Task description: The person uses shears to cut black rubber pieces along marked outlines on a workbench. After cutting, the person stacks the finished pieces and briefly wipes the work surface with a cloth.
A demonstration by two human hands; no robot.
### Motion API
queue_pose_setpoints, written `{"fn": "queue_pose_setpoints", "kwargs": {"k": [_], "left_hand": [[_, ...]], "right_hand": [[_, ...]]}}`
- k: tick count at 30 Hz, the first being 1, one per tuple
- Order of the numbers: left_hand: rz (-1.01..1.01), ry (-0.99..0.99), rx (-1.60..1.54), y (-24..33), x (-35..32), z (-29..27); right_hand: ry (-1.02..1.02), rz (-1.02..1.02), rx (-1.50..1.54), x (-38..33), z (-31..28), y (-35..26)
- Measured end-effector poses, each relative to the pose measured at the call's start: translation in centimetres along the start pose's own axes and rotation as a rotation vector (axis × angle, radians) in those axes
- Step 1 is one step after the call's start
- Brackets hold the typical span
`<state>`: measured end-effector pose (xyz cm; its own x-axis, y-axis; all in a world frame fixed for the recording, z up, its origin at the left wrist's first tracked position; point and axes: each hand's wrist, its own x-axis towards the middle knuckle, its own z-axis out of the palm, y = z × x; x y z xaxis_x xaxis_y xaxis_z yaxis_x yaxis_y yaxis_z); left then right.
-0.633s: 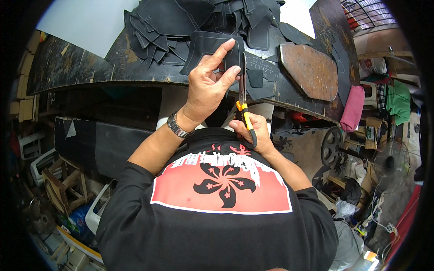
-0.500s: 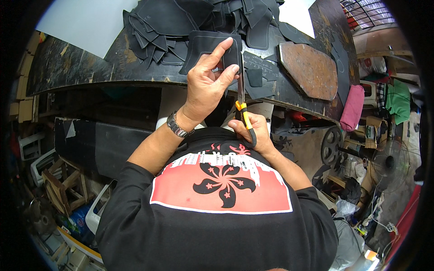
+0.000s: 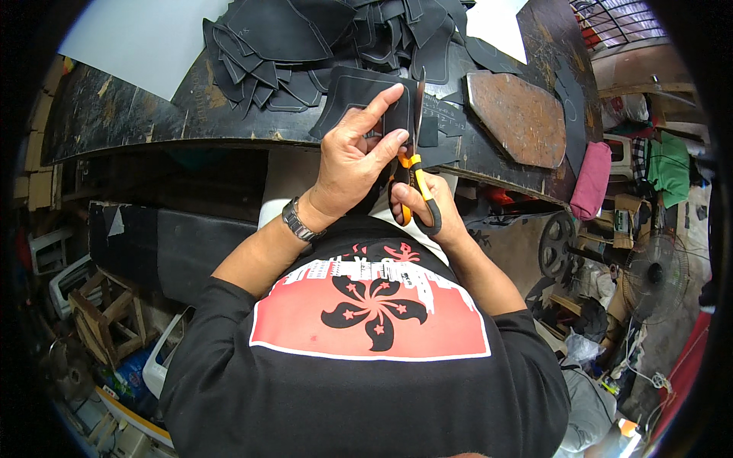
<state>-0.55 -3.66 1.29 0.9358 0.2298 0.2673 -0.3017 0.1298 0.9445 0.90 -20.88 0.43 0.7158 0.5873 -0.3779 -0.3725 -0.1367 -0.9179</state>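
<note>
My left hand (image 3: 342,164) pinches a black leather-like piece (image 3: 353,90) with pale lines drawn along its borders. Its index finger stretches over the piece, the thumb just below. In my right hand (image 3: 439,206) are scissors (image 3: 417,174) with yellow and black handles, fingers through the loops. The handles stand apart, and a long blade points away from me along the right edge of the piece. Part of the other blade is hidden behind the piece and my left thumb.
Black cut pieces (image 3: 282,30) lie heaped on the dark worktable (image 3: 153,122). A brown board (image 3: 515,118) and small scraps (image 3: 429,131) are on its right side. White sheets (image 3: 145,46) rest at the back. A pink roll (image 3: 591,181) hangs by the right corner, with a fan (image 3: 655,271) beyond.
The scissors' handles have spread apart and the blades have opened. The black piece has tilted and shifted slightly to the right and nearer, with my left hand still on it.
</note>
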Motion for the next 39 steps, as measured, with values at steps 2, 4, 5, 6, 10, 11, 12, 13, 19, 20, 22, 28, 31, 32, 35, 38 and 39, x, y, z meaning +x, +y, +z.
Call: {"fn": "queue_pose_setpoints", "kwargs": {"k": [2, 4, 5, 6, 10, 11, 12, 13, 19, 20, 22, 28, 31, 32, 35, 38, 39], "left_hand": [[0.003, 0.009, -0.018, -0.1, 0.0, 0.0], [0.007, 0.018, -0.045, -0.2, 0.0, 0.0], [0.007, 0.017, -0.029, -0.2, -0.1, 0.0], [0.005, 0.014, -0.022, -0.3, -0.1, 0.0], [0.028, 0.008, 0.016, -0.5, -0.1, 0.0], [0.029, 0.007, 0.016, -0.6, 0.0, 0.0], [0.024, 0.007, 0.011, -0.6, 0.0, 0.0], [0.02, 0.007, 0.005, -0.6, 0.0, 0.0], [-0.004, 0.007, -0.039, -0.5, -0.1, 0.0], [-0.003, 0.008, -0.042, -0.5, -0.1, 0.0], [0.0, 0.01, -0.063, -0.5, -0.1, -0.1], [-0.066, -0.067, -0.064, -0.1, -0.5, 0.1], [-0.077, -0.087, -0.079, 0.2, -0.4, -0.1], [-0.078, -0.099, -0.087, 0.4, -0.4, -0.2], [-0.096, -0.128, -0.118, 0.8, -0.1, -0.5], [-0.137, -0.165, -0.158, 1.2, 0.3, -0.9], [-0.153, -0.18, -0.172, 1.3, 0.5, -1.0]], "right_hand": [[0.005, -0.015, 0.001, 0.1, 0.1, 0.0], [0.021, -0.028, 0.006, -0.1, 0.2, 0.1], [0.016, -0.03, 0.003, -0.2, 0.2, 0.1], [0.017, -0.027, 0.006, -0.3, 0.4, 0.2], [0.04, -0.04, -0.015, -0.5, 0.6, 0.4], [0.045, -0.039, -0.023, -0.5, 0.6, 0.4], [0.044, -0.036, -0.034, -0.5, 0.6, 0.4], [0.043, -0.032, -0.039, -0.6, 0.5, 0.5], [0.047, 0.021, -0.022, -0.8, 0.4, 0.5], [0.052, 0.031, -0.014, -0.8, 0.4, 0.5], [0.044, 0.026, 0.004, -0.6, 0.3, 0.3], [0.02, -0.048, -0.034, -0.1, -0.9, -0.6], [0.022, -0.062, -0.024, -0.2, -1.0, -0.4], [0.016, -0.063, 0.005, -0.4, -0.9, -0.3], [0.029, -0.077, 0.01, -0.7, -0.8, 0.0], [0.044, -0.072, 0.003, -1.1, -0.8, 0.0], [0.042, -0.073, 0.003, -1.1, -0.8, 0.0]]}}
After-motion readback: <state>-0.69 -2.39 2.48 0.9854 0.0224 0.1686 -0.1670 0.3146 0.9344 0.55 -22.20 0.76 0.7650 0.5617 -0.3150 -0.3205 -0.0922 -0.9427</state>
